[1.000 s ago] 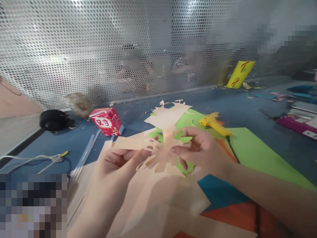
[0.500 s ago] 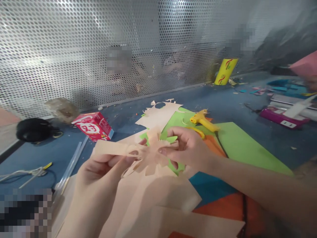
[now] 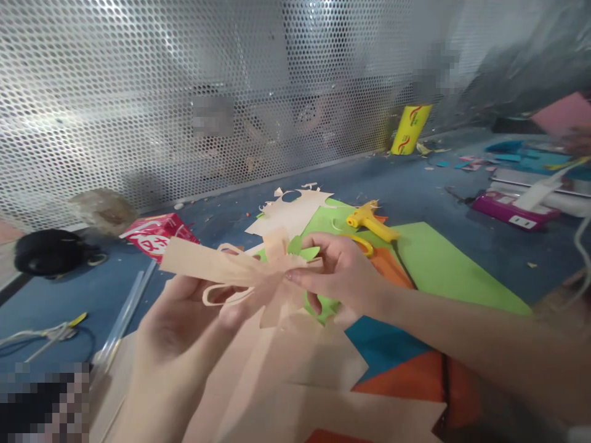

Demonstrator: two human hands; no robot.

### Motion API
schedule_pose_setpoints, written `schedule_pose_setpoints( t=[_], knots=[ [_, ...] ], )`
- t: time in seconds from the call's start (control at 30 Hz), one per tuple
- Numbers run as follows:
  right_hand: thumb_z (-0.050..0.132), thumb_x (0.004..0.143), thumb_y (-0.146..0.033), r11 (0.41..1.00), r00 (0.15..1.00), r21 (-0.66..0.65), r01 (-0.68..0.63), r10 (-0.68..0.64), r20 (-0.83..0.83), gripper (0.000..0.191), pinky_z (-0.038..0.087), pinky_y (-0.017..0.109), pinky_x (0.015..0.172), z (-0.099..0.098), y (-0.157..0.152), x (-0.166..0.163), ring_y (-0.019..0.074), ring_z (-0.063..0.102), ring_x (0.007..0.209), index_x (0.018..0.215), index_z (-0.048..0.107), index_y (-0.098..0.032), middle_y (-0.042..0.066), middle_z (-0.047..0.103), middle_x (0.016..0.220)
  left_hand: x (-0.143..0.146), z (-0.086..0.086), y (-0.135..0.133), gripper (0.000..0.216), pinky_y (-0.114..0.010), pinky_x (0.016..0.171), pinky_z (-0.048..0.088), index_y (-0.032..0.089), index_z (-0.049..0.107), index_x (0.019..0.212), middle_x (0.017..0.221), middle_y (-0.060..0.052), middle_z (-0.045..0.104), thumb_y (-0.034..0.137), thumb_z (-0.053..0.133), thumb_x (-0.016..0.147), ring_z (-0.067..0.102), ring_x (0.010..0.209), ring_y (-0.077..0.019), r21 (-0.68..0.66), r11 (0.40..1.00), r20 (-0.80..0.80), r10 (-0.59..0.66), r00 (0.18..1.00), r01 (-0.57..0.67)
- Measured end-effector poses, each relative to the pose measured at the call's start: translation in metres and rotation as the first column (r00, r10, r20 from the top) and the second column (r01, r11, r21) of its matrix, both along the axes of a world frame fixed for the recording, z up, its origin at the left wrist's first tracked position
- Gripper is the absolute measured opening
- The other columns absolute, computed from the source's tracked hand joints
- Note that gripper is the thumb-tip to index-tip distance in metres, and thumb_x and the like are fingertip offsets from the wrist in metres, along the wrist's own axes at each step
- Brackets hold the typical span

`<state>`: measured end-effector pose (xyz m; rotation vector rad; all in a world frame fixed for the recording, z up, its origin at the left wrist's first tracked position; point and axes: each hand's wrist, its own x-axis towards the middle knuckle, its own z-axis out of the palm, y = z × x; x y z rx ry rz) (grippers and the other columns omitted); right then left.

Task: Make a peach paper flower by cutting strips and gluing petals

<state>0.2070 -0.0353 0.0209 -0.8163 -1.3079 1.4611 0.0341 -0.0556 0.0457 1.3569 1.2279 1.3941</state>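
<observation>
The paper cutout has tipped over since a second ago. Then it faced up like an open flower; now it lies almost edge-on, and its long strip has swung up to point at the table's left edge, crossing in front of the red carton. The left hand has sunk lower and turned its palm more upward.

That left hand is half closed. Its fingers curl under the cutout and its thumb tip meets the paper near the middle, while a thin paper loop hangs over the fingers. The right hand pinches the cutout's right side between thumb and forefinger, with the other fingers curled beneath. The cutout is in the air between both hands, above the near middle of the table.

Under the hands lie peach sheets, and a blue sheet and an orange sheet show beside them. A green sheet spreads to the right, and a yellow glue gun rests at its far end. Clear glue sticks lie near the left edge. A mesh screen stands along the far edge, and a yellow pack leans against it.
</observation>
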Motion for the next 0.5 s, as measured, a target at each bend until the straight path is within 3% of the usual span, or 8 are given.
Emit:
schedule_pose_setpoints(
  t=[0.07,0.13,0.23,0.37,0.5],
  knots=[
    [0.071,0.067,-0.025,1.000,1.000,0.002,0.014,-0.014,0.027,0.027,0.040,0.015,0.036,-0.001,0.000,-0.001,0.0060,0.053,0.037,0.076,0.046,-0.021,-0.009,0.054,0.056,0.006,-0.004,-0.001,0.035,-0.028,0.077,0.053,0.026,0.064,0.089,0.094,0.000,0.070,0.027,0.076,0.057,0.065,0.081,-0.0174,0.051,0.999,0.038,0.014,0.999,-0.016],
    [0.070,0.069,-0.025,0.999,0.998,0.010,0.032,-0.033,0.055,0.024,0.041,0.015,0.037,-0.002,-0.001,-0.002,0.0057,0.053,0.038,0.076,0.047,-0.020,-0.009,0.054,0.056,0.009,-0.008,0.000,0.032,-0.027,0.076,0.052,0.024,0.064,0.088,0.090,0.000,0.070,0.021,0.075,0.058,0.064,0.079,-0.0151,0.079,0.996,0.033,0.039,0.999,-0.042],
    [0.069,0.069,-0.026,0.999,0.997,0.018,0.036,-0.038,0.070,0.023,0.041,0.015,0.037,-0.004,-0.003,-0.003,0.0054,0.053,0.038,0.074,0.048,-0.020,-0.008,0.054,0.057,0.010,-0.012,0.003,0.030,-0.026,0.074,0.052,0.023,0.066,0.086,0.085,-0.001,0.069,0.021,0.076,0.058,0.064,0.085,-0.0174,0.081,0.994,-0.001,0.078,0.997,-0.077],
    [0.070,0.068,-0.024,1.000,0.998,0.013,0.004,-0.005,0.061,0.025,0.039,0.015,0.035,-0.006,-0.004,-0.005,0.0055,0.051,0.037,0.078,0.048,-0.020,-0.009,0.050,0.054,0.009,-0.014,0.006,0.013,-0.025,0.071,0.052,0.022,0.066,0.068,0.075,0.000,0.066,0.023,0.076,0.059,0.062,0.092,-0.0207,0.111,0.990,-0.039,0.093,0.995,-0.088],
    [0.067,0.073,-0.030,0.999,0.996,0.037,-0.011,0.008,0.086,0.022,0.040,0.016,0.034,-0.007,-0.004,-0.005,0.0065,0.052,0.038,0.079,0.048,-0.019,-0.007,0.051,0.057,0.007,-0.015,0.006,0.014,-0.024,0.074,0.051,0.023,0.065,0.072,0.077,0.002,0.065,0.025,0.075,0.062,0.063,0.086,-0.0173,0.081,0.993,-0.062,0.091,0.994,-0.086]
  ],
)
